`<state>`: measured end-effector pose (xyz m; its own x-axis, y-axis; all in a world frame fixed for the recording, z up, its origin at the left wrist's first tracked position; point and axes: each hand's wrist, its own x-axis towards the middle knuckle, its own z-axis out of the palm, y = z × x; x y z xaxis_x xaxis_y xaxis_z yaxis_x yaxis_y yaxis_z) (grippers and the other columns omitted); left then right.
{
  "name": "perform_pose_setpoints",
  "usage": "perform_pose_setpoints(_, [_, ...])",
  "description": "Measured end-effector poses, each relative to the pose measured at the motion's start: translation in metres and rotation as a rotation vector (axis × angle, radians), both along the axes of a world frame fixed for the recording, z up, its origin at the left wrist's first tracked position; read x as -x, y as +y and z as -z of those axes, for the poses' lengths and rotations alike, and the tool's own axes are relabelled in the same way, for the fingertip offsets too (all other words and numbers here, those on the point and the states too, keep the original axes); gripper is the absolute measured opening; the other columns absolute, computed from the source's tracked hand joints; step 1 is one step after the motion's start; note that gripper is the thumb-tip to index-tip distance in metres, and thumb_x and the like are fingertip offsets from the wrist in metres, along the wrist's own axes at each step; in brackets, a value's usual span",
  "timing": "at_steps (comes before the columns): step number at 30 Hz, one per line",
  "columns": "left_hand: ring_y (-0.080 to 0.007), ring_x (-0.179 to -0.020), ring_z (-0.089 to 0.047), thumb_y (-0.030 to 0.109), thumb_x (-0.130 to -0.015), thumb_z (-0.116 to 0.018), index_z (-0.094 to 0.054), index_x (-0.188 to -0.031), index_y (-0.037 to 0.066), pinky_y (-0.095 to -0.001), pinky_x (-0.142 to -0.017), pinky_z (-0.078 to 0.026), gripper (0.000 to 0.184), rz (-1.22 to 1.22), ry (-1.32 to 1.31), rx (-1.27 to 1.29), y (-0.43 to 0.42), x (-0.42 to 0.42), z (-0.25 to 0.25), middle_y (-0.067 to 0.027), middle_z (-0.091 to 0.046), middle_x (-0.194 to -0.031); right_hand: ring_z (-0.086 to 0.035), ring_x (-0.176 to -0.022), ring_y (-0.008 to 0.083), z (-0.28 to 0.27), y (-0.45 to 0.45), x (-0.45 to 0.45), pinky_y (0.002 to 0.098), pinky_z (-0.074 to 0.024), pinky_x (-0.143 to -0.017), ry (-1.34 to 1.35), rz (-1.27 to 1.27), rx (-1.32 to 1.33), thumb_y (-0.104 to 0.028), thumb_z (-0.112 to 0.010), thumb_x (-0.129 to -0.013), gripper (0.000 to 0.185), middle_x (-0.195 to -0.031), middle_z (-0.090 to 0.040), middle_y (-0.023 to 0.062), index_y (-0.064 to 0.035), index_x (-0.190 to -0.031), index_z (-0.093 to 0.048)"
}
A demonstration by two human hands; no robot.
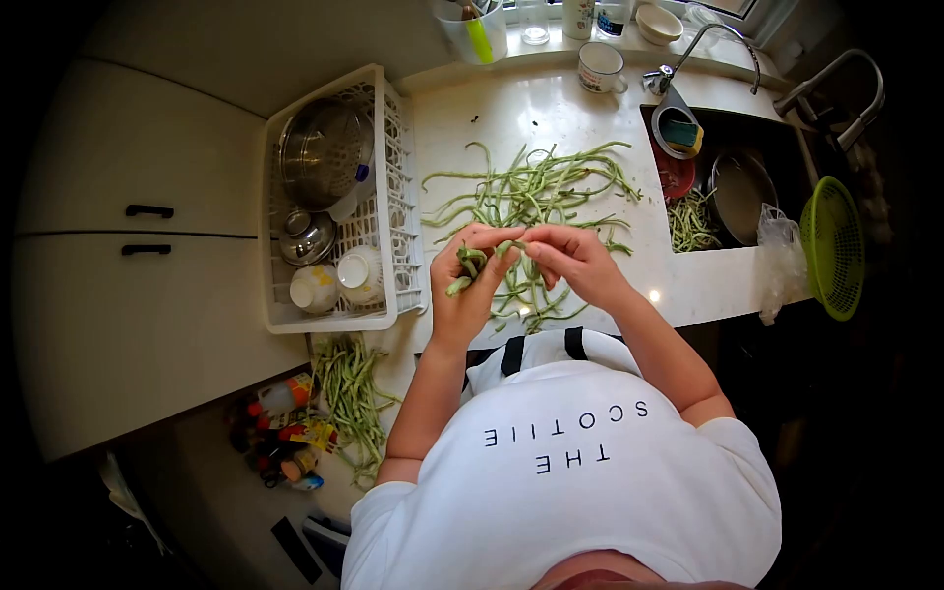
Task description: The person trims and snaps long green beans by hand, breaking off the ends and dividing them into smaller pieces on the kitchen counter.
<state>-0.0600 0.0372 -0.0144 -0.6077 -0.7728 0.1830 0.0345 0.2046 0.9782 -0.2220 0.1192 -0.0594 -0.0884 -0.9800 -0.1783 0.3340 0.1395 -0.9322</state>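
Note:
Long green beans (551, 187) lie loosely spread on the white counter (457, 113). Over their near edge, my left hand (464, 285) is closed round a few short bean pieces, with a bean end between thumb and forefinger. My right hand (575, 258) pinches the same bean from the right, its fingertips close to those of my left hand. A second heap of long beans (352, 398) lies on the counter at the lower left.
A white dish rack (393, 197) with pots and bowls stands left. At the right are a sink (728, 246) with pans and cut beans, a plastic bag (780, 258) and a green basket (833, 248). A mug (600, 67) stands at the back; bottles (285, 395) are lower left.

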Motion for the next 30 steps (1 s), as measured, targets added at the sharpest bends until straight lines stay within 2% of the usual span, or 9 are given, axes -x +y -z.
perform_pose_setpoints(6, [-0.0071,-0.072,-0.051,0.009,-0.09,-0.068,-0.069,-0.1,-0.001,-0.0215,-0.064,-0.04,0.014,-0.111,0.119,-0.233,0.005,0.0,0.009,-0.0035,-0.063,-0.085,-0.05,-0.059,0.0038,0.002,0.004,-0.009,0.0216,-0.0437,-0.054,0.086,-0.109,-0.03,-0.024,-0.06,-0.097,0.025,-0.066,-0.054,-0.0041,-0.0039,-0.11,-0.067])
perform_pose_setpoints(8, [-0.006,-0.069,-0.051,0.012,-0.091,-0.069,-0.068,-0.096,0.0,-0.0204,-0.06,-0.039,0.014,-0.196,0.16,-0.402,0.008,0.002,0.002,-0.0034,-0.064,-0.083,-0.05,-0.059,0.0036,0.004,0.005,-0.009,0.0215,-0.0434,-0.055,0.103,-0.11,-0.029,-0.024,-0.06,-0.097,0.025,-0.066,-0.054,-0.0043,-0.004,-0.11,-0.067])
perform_pose_setpoints(11, [-0.0039,-0.065,-0.051,0.011,-0.092,-0.067,-0.063,-0.101,0.003,-0.0185,-0.052,-0.037,0.012,-0.241,0.093,-0.373,0.0,-0.008,0.012,-0.0058,-0.069,-0.089,-0.053,-0.065,0.0059,0.007,0.004,-0.005,0.0241,-0.0451,-0.061,0.217,-0.166,0.074,-0.022,-0.06,-0.096,0.024,-0.07,-0.057,-0.0025,-0.0049,-0.111,-0.067])
perform_pose_setpoints(13, [-0.0034,-0.062,-0.05,0.011,-0.092,-0.067,-0.063,-0.1,0.003,-0.0179,-0.05,-0.034,0.012,-0.242,0.093,-0.365,-0.004,-0.012,0.01,-0.0062,-0.068,-0.089,-0.056,-0.073,0.0102,0.003,0.002,-0.006,0.0276,-0.0466,-0.069,0.368,-0.085,0.312,-0.02,-0.06,-0.096,0.023,-0.077,-0.061,0.0004,-0.0055,-0.112,-0.067])
perform_pose_setpoints(16, [-0.0029,-0.06,-0.049,0.011,-0.091,-0.067,-0.062,-0.099,0.004,-0.0174,-0.048,-0.031,0.011,-0.206,0.101,-0.42,-0.008,-0.013,0.007,-0.0057,-0.068,-0.087,-0.061,-0.084,0.0146,-0.009,-0.006,-0.008,0.0301,-0.0479,-0.078,0.36,0.111,0.339,-0.018,-0.059,-0.096,0.024,-0.089,-0.066,0.0043,-0.0053,-0.115,-0.066])
perform_pose_setpoints(20, [-0.0028,-0.055,-0.046,0.012,-0.092,-0.066,-0.063,-0.096,0.003,-0.0179,-0.046,-0.029,0.01,-0.153,0.163,-0.521,-0.005,-0.008,0.0,-0.0047,-0.065,-0.078,-0.064,-0.096,0.0167,-0.018,-0.011,0.008,0.0314,-0.0492,-0.085,0.332,-0.06,0.288,-0.017,-0.06,-0.095,0.027,-0.103,-0.069,0.0079,-0.0035,-0.118,-0.064])
perform_pose_setpoints(23, [-0.0026,-0.052,-0.042,0.015,-0.094,-0.065,-0.063,-0.095,0.002,-0.0185,-0.045,-0.027,0.013,-0.159,0.225,-0.58,-0.004,-0.007,0.002,-0.0038,-0.063,-0.072,-0.064,-0.094,0.0169,-0.028,-0.011,0.007,0.0317,-0.0496,-0.084,0.476,-0.093,0.376,-0.016,-0.062,-0.094,0.026,-0.1,-0.069,0.0087,-0.003,-0.116,-0.065])
perform_pose_setpoints(27, [-0.0036,-0.048,-0.039,0.016,-0.097,-0.061,-0.061,-0.098,0.002,-0.0191,-0.043,-0.026,0.015,-0.115,0.266,-0.618,-0.009,-0.012,0.005,-0.0051,-0.063,-0.072,-0.065,-0.092,0.0157,-0.018,-0.009,0.004,0.0306,-0.0501,-0.084,0.467,-0.187,0.306,-0.015,-0.064,-0.093,0.027,-0.097,-0.07,0.0085,-0.0014,-0.116,-0.065])
perform_pose_setpoints(30, [-0.0042,-0.047,-0.038,0.017,-0.098,-0.059,-0.061,-0.098,0.003,-0.0194,-0.043,-0.027,0.015,-0.192,0.29,-0.68,-0.01,-0.012,0.005,-0.0054,-0.062,-0.072,-0.065,-0.089,0.0137,-0.015,-0.006,0.002,0.0293,-0.0509,-0.081,0.222,-0.183,0.195,-0.015,-0.061,-0.095,0.027,-0.092,-0.07,0.0064,0.0008,-0.116,-0.063])
